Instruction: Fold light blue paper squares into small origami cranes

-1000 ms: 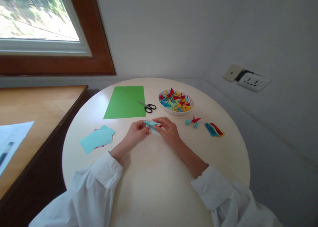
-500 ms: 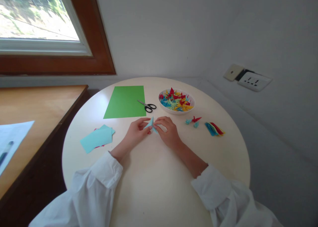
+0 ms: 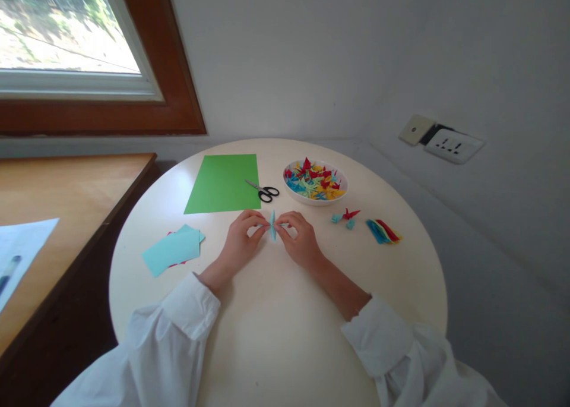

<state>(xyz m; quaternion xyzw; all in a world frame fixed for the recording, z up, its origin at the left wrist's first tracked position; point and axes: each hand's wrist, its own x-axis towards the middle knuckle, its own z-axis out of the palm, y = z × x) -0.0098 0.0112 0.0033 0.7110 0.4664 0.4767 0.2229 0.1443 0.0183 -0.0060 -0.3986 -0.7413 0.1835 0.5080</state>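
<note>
A small light-blue paper crane (image 3: 273, 226) is pinched between my two hands over the middle of the round table. My left hand (image 3: 243, 237) grips it from the left with thumb and fingertips. From the right, my right hand (image 3: 300, 236) pinches its other side. The crane's pale blue paper stands up narrow between the fingertips, and its outer ends are partly covered by the fingers. Just beyond the hands lie black-handled scissors (image 3: 268, 193), their blades resting on a green sheet of paper (image 3: 225, 184).
A white bowl (image 3: 317, 203) of colourful paper cranes stands at the back. Right of my hands lie a few loose cranes (image 3: 350, 214) and a fanned stack of coloured paper strips (image 3: 383, 231). Light-blue paper sheets (image 3: 173, 251) lie on the left. A wooden desk (image 3: 80, 199) adjoins the left side.
The crane has turned from a slanted position to stand edge-on between my fingertips. My left fingers have shifted to pinch its left side. The view has moved slightly.
</note>
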